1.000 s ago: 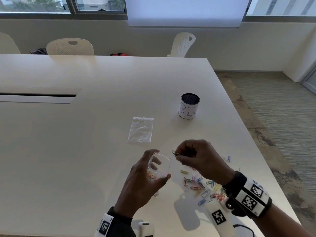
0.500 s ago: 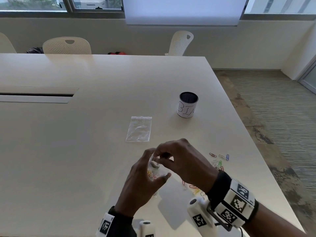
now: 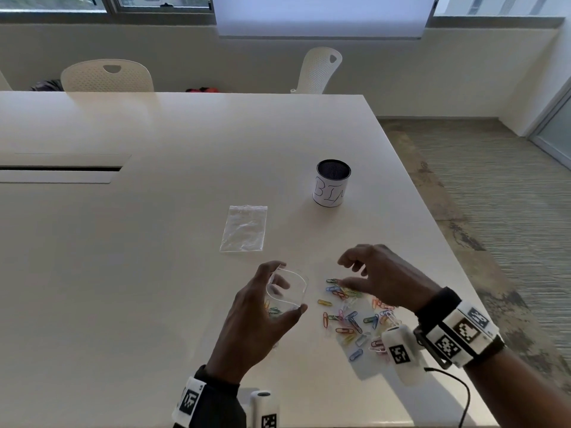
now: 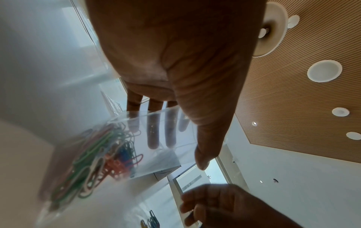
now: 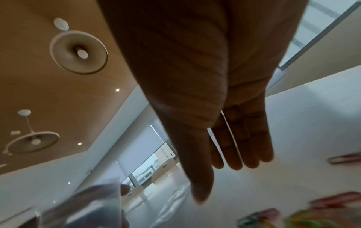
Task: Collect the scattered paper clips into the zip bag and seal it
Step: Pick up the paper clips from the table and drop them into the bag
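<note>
My left hand (image 3: 278, 291) holds a clear zip bag (image 3: 287, 291) upright with its mouth spread wide, fingers on the far side and thumb on the near side. Several coloured paper clips (image 4: 93, 155) lie bunched in the bag's bottom. My right hand (image 3: 352, 273) hovers empty, fingers straight and loosely spread, just above the far edge of the scattered paper clips (image 3: 352, 316) on the white table (image 3: 154, 242). In the right wrist view the right hand (image 5: 220, 174) holds nothing, and blurred clips (image 5: 312, 216) lie below it.
A second, empty zip bag (image 3: 244, 228) lies flat beyond my hands. A cylindrical pot labelled BIN (image 3: 332, 183) stands at the far right. The table's right edge (image 3: 432, 230) runs close beside the clips. White chairs (image 3: 106, 76) stand at the far side.
My right hand carried a clip to the bag's mouth, let it go inside, then swung back right over the scattered clips with its fingers spread. The left hand kept hold of the bag.
</note>
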`<state>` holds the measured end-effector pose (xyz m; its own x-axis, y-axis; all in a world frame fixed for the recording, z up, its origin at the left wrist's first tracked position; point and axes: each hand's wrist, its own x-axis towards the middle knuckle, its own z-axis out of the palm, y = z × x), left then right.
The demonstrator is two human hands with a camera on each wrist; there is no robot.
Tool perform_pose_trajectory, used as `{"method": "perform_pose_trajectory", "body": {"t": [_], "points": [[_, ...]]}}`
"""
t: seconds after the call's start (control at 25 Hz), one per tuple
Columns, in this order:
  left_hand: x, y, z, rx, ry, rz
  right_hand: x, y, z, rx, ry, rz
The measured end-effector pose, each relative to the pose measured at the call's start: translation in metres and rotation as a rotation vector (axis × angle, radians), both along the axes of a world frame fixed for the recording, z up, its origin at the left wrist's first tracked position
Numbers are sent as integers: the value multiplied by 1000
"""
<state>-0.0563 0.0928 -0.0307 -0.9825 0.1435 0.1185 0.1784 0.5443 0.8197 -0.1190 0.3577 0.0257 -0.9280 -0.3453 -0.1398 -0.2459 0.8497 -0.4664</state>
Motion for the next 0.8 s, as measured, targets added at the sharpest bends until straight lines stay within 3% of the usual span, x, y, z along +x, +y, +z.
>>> {"method": "perform_pose_trajectory", "body": {"t": [0.12, 0.24, 0.6, 0.8], "points": [[-2, 3, 0, -16, 1, -15, 8, 5, -17, 210, -123, 32], [-4, 6, 0, -28, -4, -24, 19, -4, -32, 315, -89, 45], [-6, 7, 0, -33, -9, -20, 29, -27, -55, 99, -9, -30], [-6, 6, 0, -38, -13, -22, 28, -29, -58, 85, 53, -10]]}}
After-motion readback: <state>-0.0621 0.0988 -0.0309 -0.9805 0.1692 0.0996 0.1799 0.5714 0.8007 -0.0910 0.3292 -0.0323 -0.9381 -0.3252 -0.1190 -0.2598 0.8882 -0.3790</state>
